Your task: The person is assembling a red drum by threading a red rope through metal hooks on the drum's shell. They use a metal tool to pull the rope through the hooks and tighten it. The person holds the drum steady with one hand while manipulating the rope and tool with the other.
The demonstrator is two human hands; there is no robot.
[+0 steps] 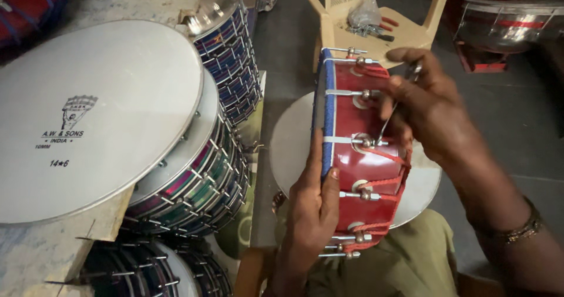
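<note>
Red drum (367, 156) stands on edge over the person's lap, blue rim band to its left side, red cord and metal tension rods across its shell. Left hand (311, 206) closed on the drum's near lower rim, thumb up along the blue band. Right hand (423, 106) curled at the drum's upper right, fingers pinched on a thin metal tool (389, 121) whose tip meets a rod fitting. Behind the drum: flat silver drumhead (294, 138). Left of the drum: stacked drums (194, 179). Beyond the drum: beige plastic chair (405, 32) carrying tools.
</note>
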